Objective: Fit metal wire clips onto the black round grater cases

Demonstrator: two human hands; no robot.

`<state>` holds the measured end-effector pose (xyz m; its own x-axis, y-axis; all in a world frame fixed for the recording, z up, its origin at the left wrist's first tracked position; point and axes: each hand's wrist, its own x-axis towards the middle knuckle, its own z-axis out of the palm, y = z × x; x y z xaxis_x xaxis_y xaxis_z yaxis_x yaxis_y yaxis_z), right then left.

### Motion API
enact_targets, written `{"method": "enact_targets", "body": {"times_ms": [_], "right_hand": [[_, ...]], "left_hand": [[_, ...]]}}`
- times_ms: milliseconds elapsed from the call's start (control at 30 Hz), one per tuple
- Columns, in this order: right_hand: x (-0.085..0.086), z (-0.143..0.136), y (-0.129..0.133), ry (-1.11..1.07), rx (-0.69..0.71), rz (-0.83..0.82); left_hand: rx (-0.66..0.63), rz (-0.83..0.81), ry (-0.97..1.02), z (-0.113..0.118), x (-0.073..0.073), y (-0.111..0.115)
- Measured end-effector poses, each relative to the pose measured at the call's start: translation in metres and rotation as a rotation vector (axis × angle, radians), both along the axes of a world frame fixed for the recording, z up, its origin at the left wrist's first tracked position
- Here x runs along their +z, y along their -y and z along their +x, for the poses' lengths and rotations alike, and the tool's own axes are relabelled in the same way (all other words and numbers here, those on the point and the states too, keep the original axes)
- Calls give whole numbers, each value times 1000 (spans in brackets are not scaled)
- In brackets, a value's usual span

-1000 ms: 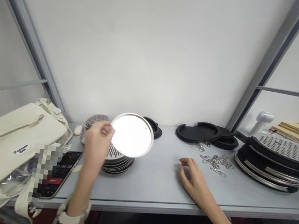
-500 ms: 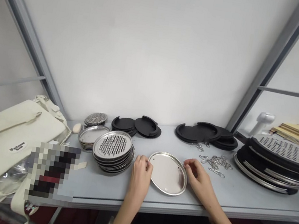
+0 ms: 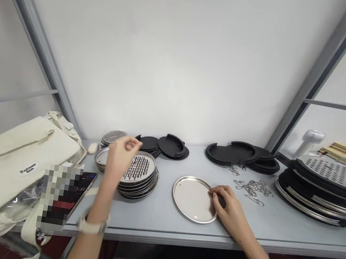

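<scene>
A round, shallow metal lid (image 3: 192, 199) with a raised rim and small holes lies flat on the table. My right hand (image 3: 226, 205) pinches its right rim between thumb and fingers. My left hand (image 3: 124, 152), slightly blurred, is raised over the stack of round metal grater plates (image 3: 139, 170), its fingers loosely curled with a gap and nothing visible in them. It partly hides that stack and the pile of plain metal lids (image 3: 101, 157) beside it.
Black round holders (image 3: 172, 146) and joined black frames (image 3: 232, 152) line the wall. Loose metal clips (image 3: 254, 188) lie right of the lid. A tall stack of large graters (image 3: 325, 190) stands at right. A cream bag (image 3: 19, 152) and a phone (image 3: 84, 183) occupy the left.
My left hand has let go of the metal lid's left side and moved left and up over the grater stack. My right hand stays at the lid's right rim.
</scene>
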<state>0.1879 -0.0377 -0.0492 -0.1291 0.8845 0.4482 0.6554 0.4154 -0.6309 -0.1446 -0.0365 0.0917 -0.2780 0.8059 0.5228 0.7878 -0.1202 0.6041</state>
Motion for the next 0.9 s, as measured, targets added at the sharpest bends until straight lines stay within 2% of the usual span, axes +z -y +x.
{"method": "enact_targets", "body": {"times_ms": [67, 100, 200, 300, 433, 600, 767, 900], "right_hand": [[0, 0, 0, -4, -1, 4], [1, -1, 1, -6, 1, 8], [2, -1, 2, 1, 12, 10], [4, -2, 3, 12, 7, 6], [6, -2, 4, 17, 1, 6], [8, -3, 4, 18, -3, -10], [10, -3, 5, 10, 0, -35], [9, -3, 6, 4, 2, -33]], "left_hand": [[191, -68, -198, -39, 7, -36], [222, -97, -236, -56, 7, -53], [211, -190, -310, -90, -5, -94], [193, -241, -395, -107, -21, -112], [172, -298, -480, -120, -36, -120], [162, -292, -585, -128, -40, -121], [211, -174, -682, -122, -29, -115], [268, -38, -698, -118, -8, -105]]}}
